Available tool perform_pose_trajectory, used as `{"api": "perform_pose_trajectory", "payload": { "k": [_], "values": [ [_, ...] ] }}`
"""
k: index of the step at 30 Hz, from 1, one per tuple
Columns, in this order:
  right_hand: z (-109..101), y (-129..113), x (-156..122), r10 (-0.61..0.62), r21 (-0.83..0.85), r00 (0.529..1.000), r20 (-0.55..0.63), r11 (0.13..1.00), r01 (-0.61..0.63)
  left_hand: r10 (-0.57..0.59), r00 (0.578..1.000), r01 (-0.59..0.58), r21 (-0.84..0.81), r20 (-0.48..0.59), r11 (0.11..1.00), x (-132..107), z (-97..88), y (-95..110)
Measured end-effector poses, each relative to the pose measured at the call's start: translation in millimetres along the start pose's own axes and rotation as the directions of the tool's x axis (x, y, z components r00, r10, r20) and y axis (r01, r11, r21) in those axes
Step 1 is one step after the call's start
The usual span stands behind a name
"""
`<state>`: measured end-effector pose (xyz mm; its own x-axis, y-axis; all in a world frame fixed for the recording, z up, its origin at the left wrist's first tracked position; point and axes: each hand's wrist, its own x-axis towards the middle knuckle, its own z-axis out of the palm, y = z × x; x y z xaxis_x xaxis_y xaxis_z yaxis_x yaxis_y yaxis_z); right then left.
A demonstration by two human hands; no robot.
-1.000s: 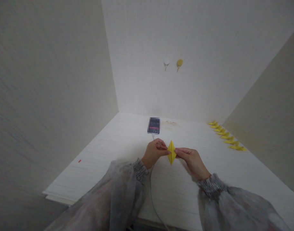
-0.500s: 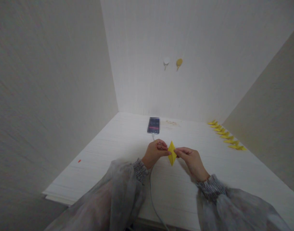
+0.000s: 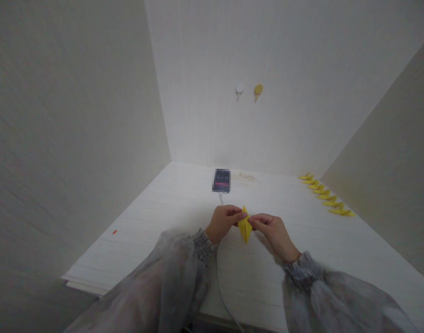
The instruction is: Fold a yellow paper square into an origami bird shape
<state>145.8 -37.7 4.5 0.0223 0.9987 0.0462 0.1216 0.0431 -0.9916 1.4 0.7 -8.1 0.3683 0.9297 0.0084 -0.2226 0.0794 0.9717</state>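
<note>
Folded yellow paper (image 3: 245, 230), a slim, centre-creased diamond, between the fingers (image 3: 261, 225)

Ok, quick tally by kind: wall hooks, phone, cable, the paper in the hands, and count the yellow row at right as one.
Wall hooks: 2
Phone: 1
Cable: 1
Folded yellow paper, held by left hand and right hand: 1
Row of yellow pieces: 1 (they overlap)
Total: 6

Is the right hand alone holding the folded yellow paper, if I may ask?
No, the left hand and the right hand both have their fingers on the folded yellow paper.
</note>
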Motion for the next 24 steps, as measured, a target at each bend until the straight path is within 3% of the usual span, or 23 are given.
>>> {"api": "perform_pose_trajectory", "payload": {
  "k": [9, 24],
  "values": [
    [-2.8, 5.0, 1.1, -0.018, 0.110, 0.998, -0.058, 0.994, 0.024, -0.064, 0.989, 0.083, -0.138, 0.136, 0.987, -5.5, -2.2, 6.1],
    [2.3, 2.7, -1.7, -0.047, 0.042, 0.998, -0.048, 0.998, 0.049, -0.102, 0.995, 0.101, 0.025, 0.016, 0.995, -3.4, -2.2, 3.2]
  ]
}}
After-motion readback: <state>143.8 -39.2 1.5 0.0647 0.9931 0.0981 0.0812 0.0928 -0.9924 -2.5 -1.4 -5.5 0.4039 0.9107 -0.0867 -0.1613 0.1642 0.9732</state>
